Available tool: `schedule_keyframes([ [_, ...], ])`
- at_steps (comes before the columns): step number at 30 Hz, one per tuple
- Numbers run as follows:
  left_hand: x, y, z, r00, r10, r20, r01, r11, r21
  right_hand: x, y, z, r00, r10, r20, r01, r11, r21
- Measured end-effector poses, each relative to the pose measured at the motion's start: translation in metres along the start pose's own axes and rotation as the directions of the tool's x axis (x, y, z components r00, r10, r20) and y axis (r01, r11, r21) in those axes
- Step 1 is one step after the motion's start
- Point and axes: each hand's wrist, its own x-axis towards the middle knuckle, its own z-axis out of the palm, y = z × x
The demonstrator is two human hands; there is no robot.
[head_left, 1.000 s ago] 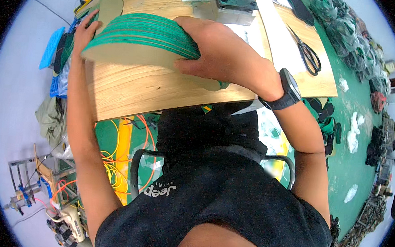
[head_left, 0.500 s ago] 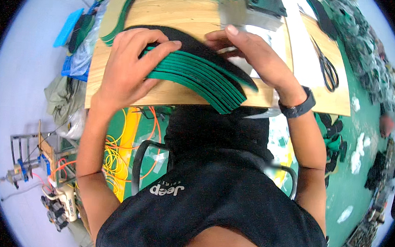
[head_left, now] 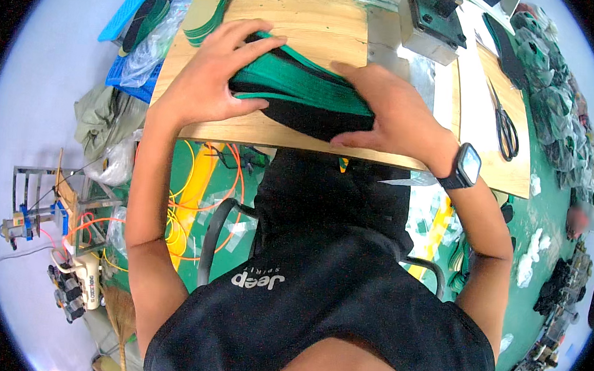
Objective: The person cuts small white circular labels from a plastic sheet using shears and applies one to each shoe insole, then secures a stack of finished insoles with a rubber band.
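Over the near part of the wooden table, I hold a thick stack of black-and-green insoles (head_left: pixel 303 80) between both hands. My left hand (head_left: pixel 208 75) is wrapped round the stack's left end, thumb at the near edge and fingers over the far edge. Round the right end closes my right hand (head_left: pixel 400 110), with its thumb on the near side against a black face. The green edges are pressed together in the middle, and one black insole bulges toward me. My palms hide both ends of the stack.
On the wooden table (head_left: pixel 301 12), a metal block fixture (head_left: pixel 432 27) stands at the far right-centre. Black-handled scissors (head_left: pixel 506 130) and a dark insole (head_left: pixel 506 52) lie farther right. Beige-and-green insoles (head_left: pixel 207 10) are stacked at the far left, near a blue crate (head_left: pixel 123 80).
My right hand, apart from the stack before, has closed on its right end. The fanned stack has been turned and squeezed together, with a black face now toward me. My left hand keeps its hold.
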Motion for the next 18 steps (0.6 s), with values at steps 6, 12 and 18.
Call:
schedule_keyframes([
  [6, -0.01, -0.008, 0.003, 0.993, -0.117, -0.008, 0.112, 0.969, -0.222, -0.018, 0.02, 0.001, 0.994, 0.027, -0.11, -0.028, 1.0, -0.006],
  [12, -0.023, 0.001, 0.019, 0.97, -0.186, -0.156, 0.131, 0.943, -0.307, -0.03, 0.019, 0.006, 0.972, 0.155, -0.175, -0.136, 0.984, 0.112],
  [18, -0.03, 0.011, 0.031, 0.94, -0.266, -0.215, 0.145, 0.88, -0.453, -0.012, -0.003, -0.002, 0.996, -0.02, -0.092, 0.008, 0.992, -0.126],
])
